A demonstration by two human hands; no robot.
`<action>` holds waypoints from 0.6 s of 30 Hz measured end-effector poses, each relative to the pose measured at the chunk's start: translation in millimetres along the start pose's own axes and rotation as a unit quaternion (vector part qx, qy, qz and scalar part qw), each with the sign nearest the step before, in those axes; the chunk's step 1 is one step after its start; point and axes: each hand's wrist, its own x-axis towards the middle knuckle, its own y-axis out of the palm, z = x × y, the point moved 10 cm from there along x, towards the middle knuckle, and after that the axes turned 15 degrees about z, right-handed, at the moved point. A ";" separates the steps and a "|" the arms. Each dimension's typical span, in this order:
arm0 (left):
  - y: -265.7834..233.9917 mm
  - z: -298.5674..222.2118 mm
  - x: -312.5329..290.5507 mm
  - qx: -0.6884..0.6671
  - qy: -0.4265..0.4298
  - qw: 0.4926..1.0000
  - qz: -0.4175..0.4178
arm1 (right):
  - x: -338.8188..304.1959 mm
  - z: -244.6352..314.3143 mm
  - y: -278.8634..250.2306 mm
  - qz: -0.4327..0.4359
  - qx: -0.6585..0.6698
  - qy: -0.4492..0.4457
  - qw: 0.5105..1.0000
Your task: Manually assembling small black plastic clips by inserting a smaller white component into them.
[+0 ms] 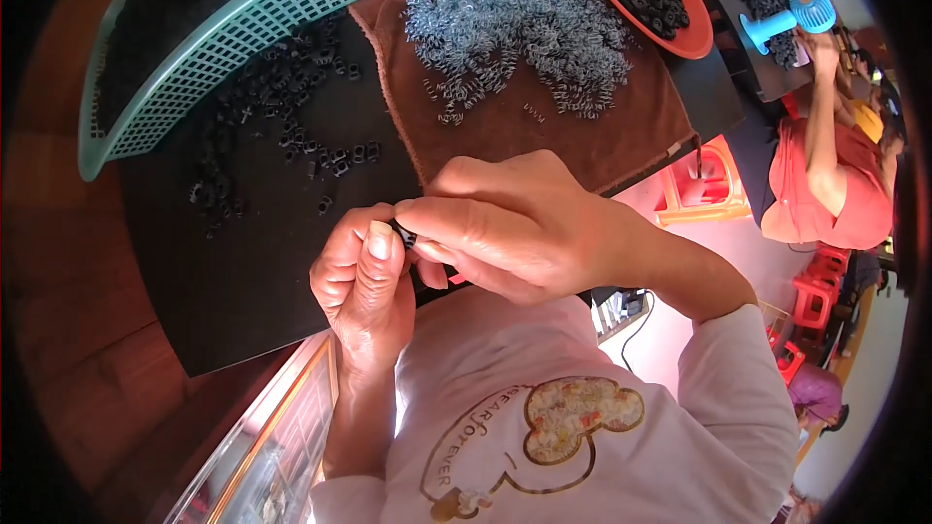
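My two hands meet just above the near edge of the dark table. My left hand (364, 281) pinches a small black plastic part (403, 231) between thumb and fingers. From the right, my right hand (529, 228) closes its thumb and fingertips on the same part. A light, metallic-looking bit shows at its side, too small to tell what it is. Beyond the hands, a pile of small metal coil springs (524, 24) lies on a brown towel (456, 141). Loose black plastic parts (291, 126) are scattered over the table to the left.
A green slatted basket (233, 49) full of black parts stands at far left. An orange-red bowl (694, 39) holds more black pieces at far right. Beyond it are a blue fan (811, 10), a person in a red shirt (825, 175) and red stools (714, 184).
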 end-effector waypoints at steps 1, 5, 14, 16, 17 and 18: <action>-0.1 -0.1 0.6 0.000 0.000 1.000 0.000 | -0.4 -2.1 -4.8 -0.025 0.007 0.006 1.000; 4.2 -3.1 2.4 0.026 -0.006 0.999 0.025 | 0.5 -4.8 -3.7 -0.022 0.017 0.014 1.000; 3.8 -4.5 0.9 -0.001 0.013 1.000 0.016 | 8.4 -7.7 -5.6 -0.030 0.018 0.023 0.999; 1.4 -5.4 -2.0 -0.010 0.017 1.000 0.008 | 13.0 -9.1 -3.9 -0.004 0.041 0.016 0.999; -0.9 -4.2 -3.8 -0.018 0.008 1.000 -0.012 | 16.1 -11.1 -11.1 -0.015 0.058 0.010 0.998; 0.3 -4.2 -2.3 -0.017 0.007 1.000 -0.001 | 19.2 -16.0 -18.6 -0.026 0.072 0.007 0.997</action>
